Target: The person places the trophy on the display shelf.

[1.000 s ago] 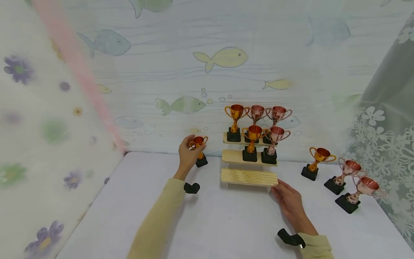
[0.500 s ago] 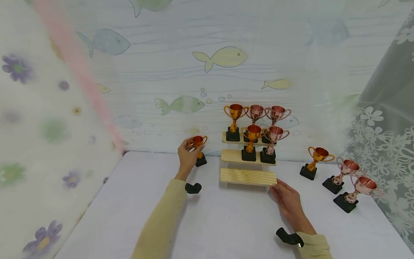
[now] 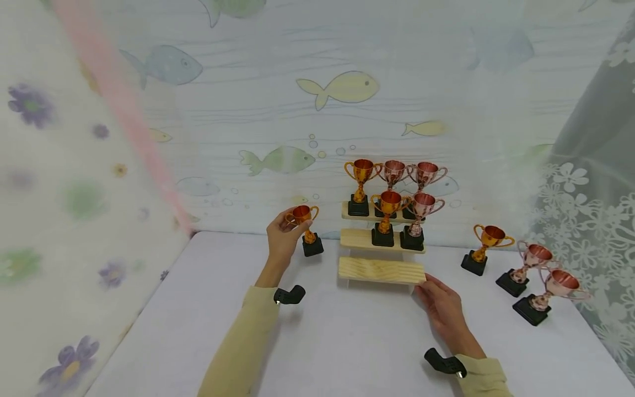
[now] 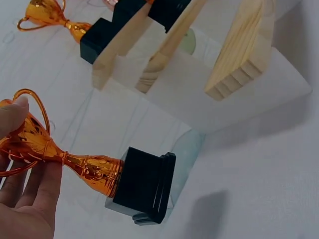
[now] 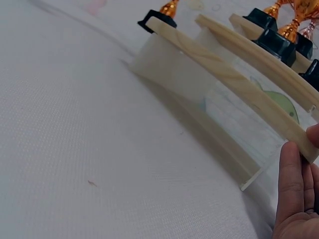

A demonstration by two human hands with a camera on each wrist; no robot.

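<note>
Left of the stand, a gold cup was held just clear of the worktop by the left hand, whose grip was curled closely round its upper part. The right hand had a narrow pinching grip on the right end of the bottom shelf. Three cups stood on the top shelf and two cups on the middle shelf. Beyond the right hand, three other cups, one gold and two pink, stood near one another.
</note>
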